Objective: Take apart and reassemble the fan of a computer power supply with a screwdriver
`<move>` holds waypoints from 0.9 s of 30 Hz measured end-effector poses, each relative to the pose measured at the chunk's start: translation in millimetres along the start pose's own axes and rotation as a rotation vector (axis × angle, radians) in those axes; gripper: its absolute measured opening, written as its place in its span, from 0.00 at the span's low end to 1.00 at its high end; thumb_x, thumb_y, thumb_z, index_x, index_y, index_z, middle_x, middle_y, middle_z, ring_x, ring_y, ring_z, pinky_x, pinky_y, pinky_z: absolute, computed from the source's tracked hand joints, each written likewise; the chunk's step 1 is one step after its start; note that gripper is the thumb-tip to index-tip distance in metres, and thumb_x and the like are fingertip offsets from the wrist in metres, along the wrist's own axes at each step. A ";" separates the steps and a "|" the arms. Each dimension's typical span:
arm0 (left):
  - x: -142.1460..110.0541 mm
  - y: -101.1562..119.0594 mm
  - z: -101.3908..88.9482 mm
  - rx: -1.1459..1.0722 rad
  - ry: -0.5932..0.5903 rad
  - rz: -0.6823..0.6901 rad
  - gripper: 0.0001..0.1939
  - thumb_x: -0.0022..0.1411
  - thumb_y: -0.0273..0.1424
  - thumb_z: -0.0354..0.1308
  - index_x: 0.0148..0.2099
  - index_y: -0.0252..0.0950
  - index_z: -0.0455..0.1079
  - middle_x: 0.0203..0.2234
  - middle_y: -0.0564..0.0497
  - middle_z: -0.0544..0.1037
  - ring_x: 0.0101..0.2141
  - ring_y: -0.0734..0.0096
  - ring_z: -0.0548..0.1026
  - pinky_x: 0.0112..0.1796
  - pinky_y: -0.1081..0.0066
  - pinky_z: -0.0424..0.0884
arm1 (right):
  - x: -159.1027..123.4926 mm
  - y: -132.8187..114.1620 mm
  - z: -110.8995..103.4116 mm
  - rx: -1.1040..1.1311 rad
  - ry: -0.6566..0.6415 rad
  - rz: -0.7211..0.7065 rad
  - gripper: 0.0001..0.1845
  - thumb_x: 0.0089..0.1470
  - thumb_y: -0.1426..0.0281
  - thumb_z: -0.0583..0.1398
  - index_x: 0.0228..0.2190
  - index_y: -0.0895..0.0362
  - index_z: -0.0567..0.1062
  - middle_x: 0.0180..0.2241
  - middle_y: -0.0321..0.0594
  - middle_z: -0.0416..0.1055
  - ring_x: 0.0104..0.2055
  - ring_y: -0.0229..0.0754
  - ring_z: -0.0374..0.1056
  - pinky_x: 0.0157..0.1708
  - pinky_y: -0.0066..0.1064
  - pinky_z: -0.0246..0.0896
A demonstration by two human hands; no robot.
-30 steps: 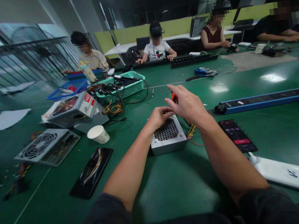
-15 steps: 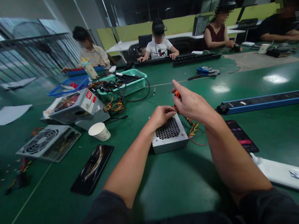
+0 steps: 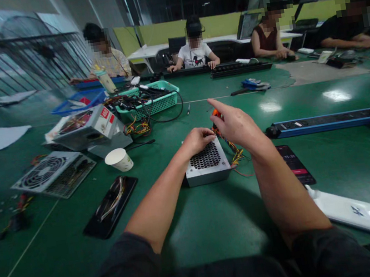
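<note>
Power supply box (image 3: 207, 163) mid-bench (image 3: 215, 230), both hands at its far edge.
From the left, a paper cup (image 3: 119, 159) sits near; the left hand (image 3: 199, 141) rests on the box top, fingers bunched, and whether they pinch anything small I cannot tell. The right hand (image 3: 237, 123) is curled round an orange handle (image 3: 216, 113), index finger stretched out, by the wires (image 3: 238, 154). The step looks like fine work at that edge; the next move would call for a steady box and a well-guided handle. Compared with a second ago, the right hand is slightly farther from the left, its forearm hiding more of the phone (image 3: 296, 166); the box has stayed put.
</note>
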State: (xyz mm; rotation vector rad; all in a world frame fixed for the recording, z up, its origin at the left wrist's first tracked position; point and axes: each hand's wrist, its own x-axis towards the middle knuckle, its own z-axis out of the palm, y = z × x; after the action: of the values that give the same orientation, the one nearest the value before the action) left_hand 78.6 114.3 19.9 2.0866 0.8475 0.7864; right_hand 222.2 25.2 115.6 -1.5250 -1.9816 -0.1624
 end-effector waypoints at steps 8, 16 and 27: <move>-2.4 5.2 -1.8 -0.019 0.012 -0.010 0.13 0.61 0.35 0.60 0.40 0.31 0.81 0.33 0.48 0.82 0.32 0.69 0.74 0.34 0.73 0.65 | 1.6 -1.4 7.9 -0.073 0.098 0.110 0.24 0.62 0.58 0.58 0.56 0.55 0.73 0.46 0.48 0.78 0.45 0.51 0.73 0.43 0.41 0.66; -3.1 6.3 -1.9 -0.039 0.001 -0.012 0.13 0.60 0.34 0.60 0.40 0.30 0.80 0.33 0.47 0.82 0.33 0.69 0.75 0.35 0.72 0.66 | 0.8 -2.5 3.9 -0.095 0.098 0.078 0.20 0.62 0.62 0.58 0.54 0.51 0.75 0.45 0.45 0.79 0.43 0.48 0.74 0.40 0.38 0.65; -4.0 3.4 -1.5 0.092 -0.008 0.030 0.14 0.64 0.35 0.58 0.44 0.33 0.80 0.36 0.47 0.83 0.35 0.67 0.77 0.38 0.71 0.68 | -1.8 -2.9 -2.8 0.019 -0.017 0.027 0.30 0.61 0.66 0.58 0.63 0.58 0.66 0.54 0.53 0.74 0.51 0.53 0.73 0.47 0.42 0.67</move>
State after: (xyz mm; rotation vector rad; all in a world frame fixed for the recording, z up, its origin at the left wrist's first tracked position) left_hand 76.1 110.1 22.4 2.1857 0.8650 0.7677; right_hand 220.9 21.4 117.6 -1.5450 -1.9697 -0.1191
